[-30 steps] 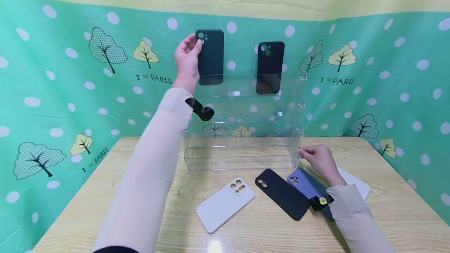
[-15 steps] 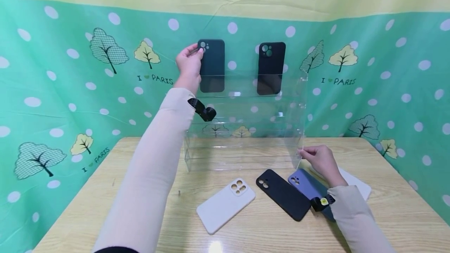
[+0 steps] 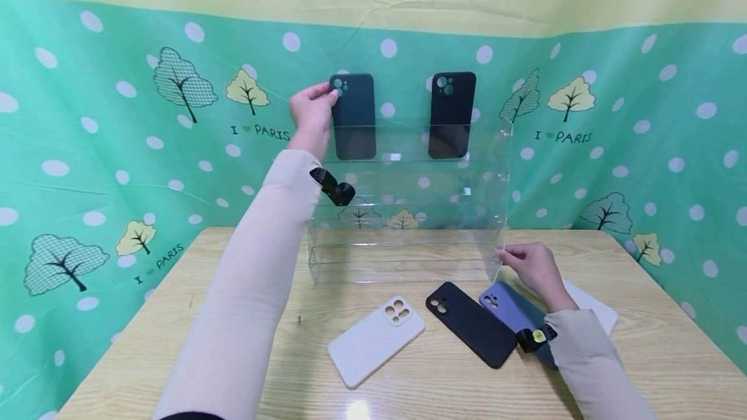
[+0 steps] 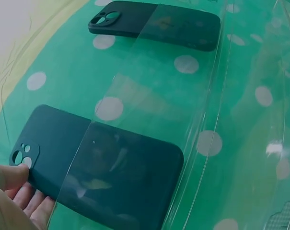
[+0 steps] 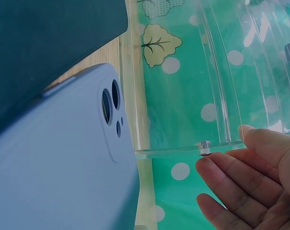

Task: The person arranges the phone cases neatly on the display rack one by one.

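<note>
A dark green phone case (image 3: 355, 115) stands in the top tier of the clear acrylic display rack (image 3: 403, 253). My left hand (image 3: 312, 114) pinches its left edge by the camera cutouts, thumb in front and fingers behind. In the left wrist view, the lower part of this case shows through the clear front panel (image 4: 135, 108). To its right, a black phone case (image 3: 451, 109) leans in the same tier. Low on the rack's right side, my right hand (image 3: 533, 271) pinches the edge of the side panel (image 5: 178, 152) between thumb and fingers.
On the wooden table (image 3: 192, 316) in front of the rack lie a white phone case (image 3: 376, 345), a black one (image 3: 473, 329) and a purple-blue one (image 3: 506, 303). A white flat item (image 3: 595, 306) is partly hidden by the right arm. A patterned green curtain (image 3: 233, 174) hangs behind.
My left hand has lowered the dark green case, so its bottom now sits deeper behind the rack's top front panel. The right hand keeps its grip on the side panel.
</note>
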Tool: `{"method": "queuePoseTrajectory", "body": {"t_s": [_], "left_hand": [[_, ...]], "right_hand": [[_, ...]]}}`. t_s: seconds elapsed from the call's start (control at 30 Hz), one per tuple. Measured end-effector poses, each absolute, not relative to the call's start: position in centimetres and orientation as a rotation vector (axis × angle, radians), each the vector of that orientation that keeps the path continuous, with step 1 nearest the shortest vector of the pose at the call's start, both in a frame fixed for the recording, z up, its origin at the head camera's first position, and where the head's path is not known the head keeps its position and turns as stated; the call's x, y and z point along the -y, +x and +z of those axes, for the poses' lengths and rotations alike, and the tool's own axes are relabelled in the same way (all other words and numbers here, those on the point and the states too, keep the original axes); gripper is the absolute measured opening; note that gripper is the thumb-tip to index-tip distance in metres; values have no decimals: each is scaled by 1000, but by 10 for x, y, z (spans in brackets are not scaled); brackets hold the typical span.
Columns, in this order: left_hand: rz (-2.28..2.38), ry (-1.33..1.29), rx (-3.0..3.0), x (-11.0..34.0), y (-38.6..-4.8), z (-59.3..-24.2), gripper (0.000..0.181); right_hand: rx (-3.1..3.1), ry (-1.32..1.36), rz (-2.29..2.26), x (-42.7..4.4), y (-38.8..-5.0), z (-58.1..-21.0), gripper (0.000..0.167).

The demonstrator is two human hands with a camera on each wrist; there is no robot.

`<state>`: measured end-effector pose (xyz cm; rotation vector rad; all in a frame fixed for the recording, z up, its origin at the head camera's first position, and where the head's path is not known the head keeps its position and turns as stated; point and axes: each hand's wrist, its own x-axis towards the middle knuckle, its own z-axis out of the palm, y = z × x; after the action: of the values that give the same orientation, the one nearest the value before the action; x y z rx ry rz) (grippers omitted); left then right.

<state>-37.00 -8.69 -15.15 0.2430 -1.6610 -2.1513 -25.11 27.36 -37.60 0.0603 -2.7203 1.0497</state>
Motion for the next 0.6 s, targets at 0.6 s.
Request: {"method": "queuePoseTrajectory", "body": {"t_s": [0.6], "left_hand": [[-2115, 86, 1706, 99, -350, -153, 34]], "right_hand": [[2729, 44, 1047, -275, -252, -378, 30]]}}
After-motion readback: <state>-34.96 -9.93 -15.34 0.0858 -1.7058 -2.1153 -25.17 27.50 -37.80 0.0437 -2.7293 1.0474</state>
